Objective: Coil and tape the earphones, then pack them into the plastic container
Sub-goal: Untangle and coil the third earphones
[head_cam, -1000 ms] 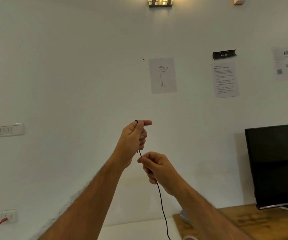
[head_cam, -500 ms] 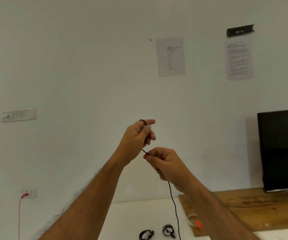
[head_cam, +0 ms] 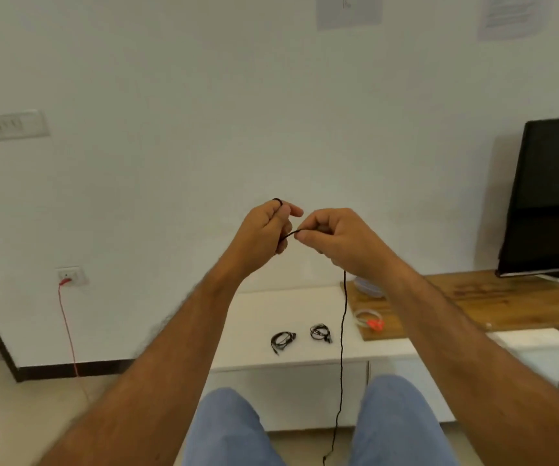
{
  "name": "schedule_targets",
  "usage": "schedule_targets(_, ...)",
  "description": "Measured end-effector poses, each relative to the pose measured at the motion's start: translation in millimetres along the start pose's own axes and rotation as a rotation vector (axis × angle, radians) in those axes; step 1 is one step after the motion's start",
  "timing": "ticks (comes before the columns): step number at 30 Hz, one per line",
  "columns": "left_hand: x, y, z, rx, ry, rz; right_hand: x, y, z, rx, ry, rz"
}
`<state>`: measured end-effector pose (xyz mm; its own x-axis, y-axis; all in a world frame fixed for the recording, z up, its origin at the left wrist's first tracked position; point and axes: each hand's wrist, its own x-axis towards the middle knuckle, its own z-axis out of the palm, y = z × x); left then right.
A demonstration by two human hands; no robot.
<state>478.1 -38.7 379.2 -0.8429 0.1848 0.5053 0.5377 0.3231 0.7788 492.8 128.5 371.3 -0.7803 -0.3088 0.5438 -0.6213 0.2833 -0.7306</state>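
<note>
Both hands have come closer together, the left hand (head_cam: 264,230) and right hand (head_cam: 333,238) each pinching the black wire (head_cam: 342,331), whose long loose end hangs straight down below the right hand

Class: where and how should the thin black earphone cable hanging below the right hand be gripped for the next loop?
Pinch the thin black earphone cable just below the right hand, from the side: it hangs straight and free there.
</note>
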Motion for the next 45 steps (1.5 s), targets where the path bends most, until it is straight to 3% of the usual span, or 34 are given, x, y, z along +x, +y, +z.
schedule_targets(6,-10.5,-9.2,-3.7,-0.122,-0.094,-0.082,9.9,-7.5,-2.4,-0.174,-0.015,-0.025)
schedule_targets(15,-30.4,-10.8,-2.8,-0.250,-0.139,-0.161,7.5,-12.7,5.0,-0.232,0.013,-0.150)
schedule_targets(23,-54.6,-17.6,21.5,-0.334,-0.015,-0.212,-12.1,2.6,1.8,-0.182,-0.049,-0.149)
schedule_targets(29,-71.0,-20.2,36.3,-0.374,-0.031,-0.256,-17.4,10.6,0.8,-0.161,-0.074,-0.148)
schedule_targets(45,-76.1,-7.5,46.4,-0.780,-0.254,-0.311,-18.1,29.8,5.4,0.305,0.090,-0.027)
